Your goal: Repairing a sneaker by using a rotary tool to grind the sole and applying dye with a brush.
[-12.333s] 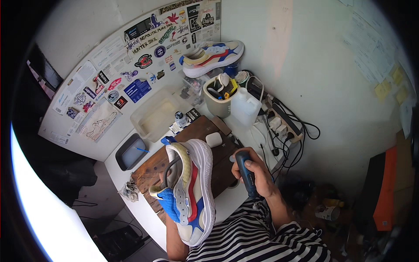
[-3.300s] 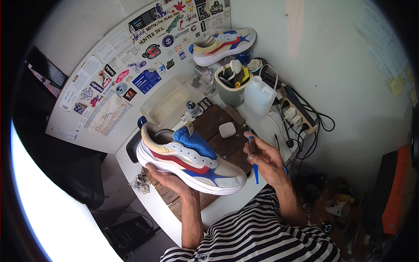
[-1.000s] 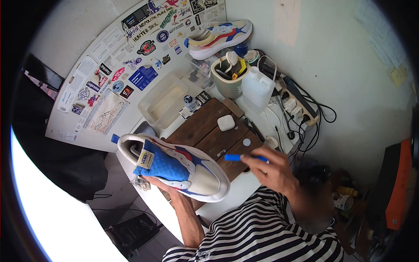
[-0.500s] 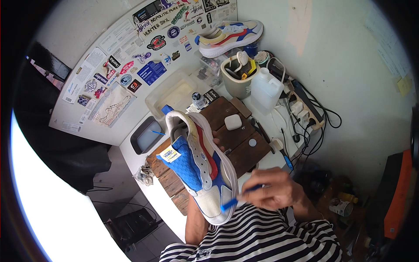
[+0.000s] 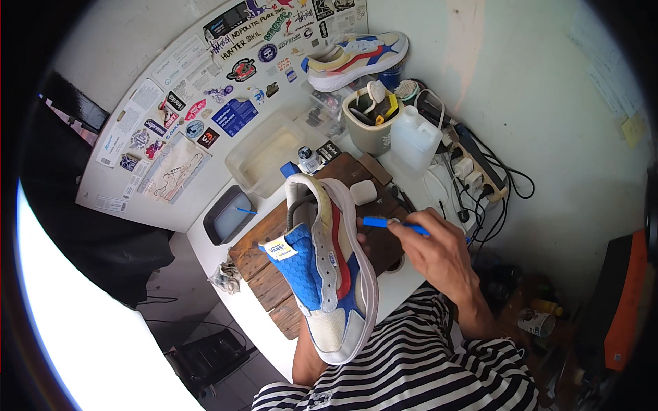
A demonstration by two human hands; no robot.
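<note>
A sneaker (image 5: 329, 322) with a blue tongue, cream toe, red and blue side panels and a white sole stands toe-down, tilted, in front of me. It has no laces. My left hand (image 5: 362, 235) grips it from behind; only some fingertips show past the sole, the rest is hidden by the shoe. To the right of the shoe, my right hand (image 5: 442, 252) is closed on a slim blue brush (image 5: 377, 222). The brush's tip points left, close to the sole's edge; whether it touches the sole I cannot tell.
Beneath lies a dark wooden board (image 5: 264, 274) on a white table. Around it are a grey tub (image 5: 214, 222), a clear tray (image 5: 236, 161), a small bottle (image 5: 308, 159), a white jug (image 5: 415, 140), a bucket (image 5: 356, 130), a power strip (image 5: 490, 168) and a matching sneaker (image 5: 360, 65).
My right hand has moved up and away from the toe, taking the brush to the side of the sole. The sneaker has shifted slightly right and stands a bit more upright.
</note>
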